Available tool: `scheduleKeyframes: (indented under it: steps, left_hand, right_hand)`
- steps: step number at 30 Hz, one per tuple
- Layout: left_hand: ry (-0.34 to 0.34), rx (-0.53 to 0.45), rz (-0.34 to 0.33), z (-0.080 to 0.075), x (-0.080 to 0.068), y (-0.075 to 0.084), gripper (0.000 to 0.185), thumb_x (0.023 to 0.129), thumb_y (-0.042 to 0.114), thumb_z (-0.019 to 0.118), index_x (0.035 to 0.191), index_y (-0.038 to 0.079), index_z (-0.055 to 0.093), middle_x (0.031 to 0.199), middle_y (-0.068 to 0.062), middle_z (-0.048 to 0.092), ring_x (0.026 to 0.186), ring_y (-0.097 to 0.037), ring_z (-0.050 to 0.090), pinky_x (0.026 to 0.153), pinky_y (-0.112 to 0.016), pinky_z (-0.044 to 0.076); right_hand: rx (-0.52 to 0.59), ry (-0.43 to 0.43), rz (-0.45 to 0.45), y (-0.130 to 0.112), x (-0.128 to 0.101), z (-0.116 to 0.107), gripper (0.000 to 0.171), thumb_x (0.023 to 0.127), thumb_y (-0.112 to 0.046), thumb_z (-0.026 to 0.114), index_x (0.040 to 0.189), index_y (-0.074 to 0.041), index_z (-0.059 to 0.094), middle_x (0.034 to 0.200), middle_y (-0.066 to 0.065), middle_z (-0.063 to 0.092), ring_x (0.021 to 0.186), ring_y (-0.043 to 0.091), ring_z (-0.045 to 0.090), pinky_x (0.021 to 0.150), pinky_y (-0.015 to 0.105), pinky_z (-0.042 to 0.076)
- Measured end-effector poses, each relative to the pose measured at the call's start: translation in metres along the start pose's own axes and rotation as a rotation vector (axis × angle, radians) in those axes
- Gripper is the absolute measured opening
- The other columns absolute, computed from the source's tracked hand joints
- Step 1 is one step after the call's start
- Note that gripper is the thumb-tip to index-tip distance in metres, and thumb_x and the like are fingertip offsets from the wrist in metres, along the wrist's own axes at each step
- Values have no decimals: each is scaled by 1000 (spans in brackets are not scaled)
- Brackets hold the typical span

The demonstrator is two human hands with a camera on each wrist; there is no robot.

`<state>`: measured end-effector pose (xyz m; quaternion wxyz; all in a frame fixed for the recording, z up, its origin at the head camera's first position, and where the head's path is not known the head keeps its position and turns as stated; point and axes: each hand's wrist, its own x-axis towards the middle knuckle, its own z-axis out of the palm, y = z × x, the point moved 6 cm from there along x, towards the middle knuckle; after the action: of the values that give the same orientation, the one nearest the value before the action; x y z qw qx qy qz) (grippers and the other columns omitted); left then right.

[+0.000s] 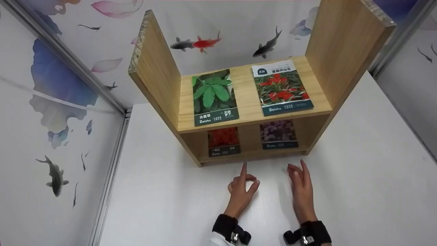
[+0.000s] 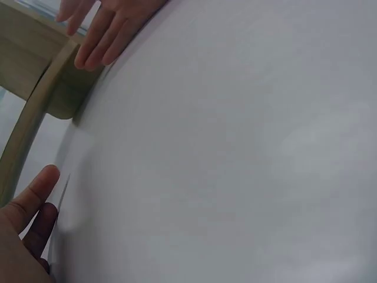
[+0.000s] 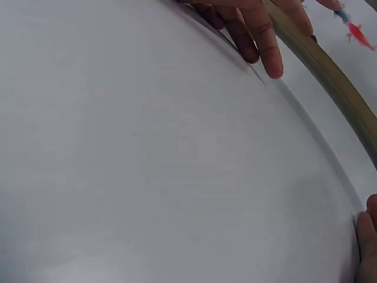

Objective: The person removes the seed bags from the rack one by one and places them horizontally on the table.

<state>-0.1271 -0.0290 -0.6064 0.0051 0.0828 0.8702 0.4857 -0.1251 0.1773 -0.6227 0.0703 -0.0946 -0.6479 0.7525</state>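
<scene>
In the head view my left hand (image 1: pixel 240 193) is just in front of a wooden shelf (image 1: pixel 244 99), index finger extended toward it, other fingers partly bent, nothing held. To its right is my right hand (image 1: pixel 302 193), fingers loosely extended and likewise free of any object. The upper board bears a green-leaf seed packet (image 1: pixel 213 94) at left and a red-flower packet (image 1: pixel 281 85) at right. On the lower board lie an orange-red-flower packet (image 1: pixel 223 140) and a purple-flower packet (image 1: pixel 279 133). The wrist views show both hands low beside the shelf's front edge.
The shelf has a tall left side panel (image 1: pixel 155 71) and a tall right side panel (image 1: pixel 348 51). It stands on a white table (image 1: pixel 164 205). Walls printed with fish and petals (image 1: pixel 235 20) enclose the back and sides, joined by metal strips (image 1: pixel 65 54).
</scene>
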Motion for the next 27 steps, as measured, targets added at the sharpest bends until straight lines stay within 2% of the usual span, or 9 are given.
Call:
scheduleKeyframes:
  steps: [4, 9, 13, 19, 23, 27]
  left_hand:
    - [-10, -3, -7, 5, 10, 2, 72, 88, 52, 43, 144, 16, 14, 104, 14, 53, 105, -7, 42, 92, -42, 13]
    - [1, -20, 19, 10, 19, 5, 70, 89, 50, 43, 143, 14, 17, 106, 12, 55, 105, -9, 43, 92, -43, 13]
    - [6, -31, 10, 14, 26, 6, 70, 88, 52, 43, 144, 20, 14, 109, 13, 54, 106, -8, 42, 92, -42, 14]
    - [-8, -38, -57, 19, 35, 6, 71, 85, 59, 43, 143, 31, 12, 113, 10, 52, 110, -9, 39, 92, -42, 13]
    - [-30, -36, -102, 20, 42, 8, 72, 83, 62, 41, 142, 31, 14, 116, 9, 51, 116, -11, 35, 94, -42, 12]
    - [-63, -79, -137, 20, 48, 8, 74, 83, 63, 41, 143, 28, 14, 116, 11, 53, 119, -11, 34, 97, -43, 9]
  right_hand:
    - [-23, -14, 27, 0, 7, 2, 53, 94, -36, 42, 141, -35, 16, 131, 6, 41, 123, 16, 37, 98, 21, 29]
    - [-98, -24, 45, 1, 17, 2, 56, 93, -40, 42, 140, -38, 13, 131, -1, 41, 122, 15, 37, 101, 37, 25]
    - [-114, -47, 46, 1, 26, 0, 57, 91, -43, 43, 139, -42, 12, 133, -1, 38, 124, 18, 35, 101, 46, 22]
    - [-72, -71, 83, 2, 39, -2, 58, 91, -45, 43, 138, -46, 9, 144, -3, 23, 128, 19, 29, 103, 44, 19]
    - [-67, -79, 92, 1, 47, -1, 56, 92, -44, 41, 138, -47, 10, 146, -9, 13, 130, 18, 26, 103, 41, 21]
    - [-112, -71, 101, 0, 52, 0, 55, 91, -46, 41, 138, -46, 12, 146, -11, 14, 128, 17, 29, 103, 38, 22]
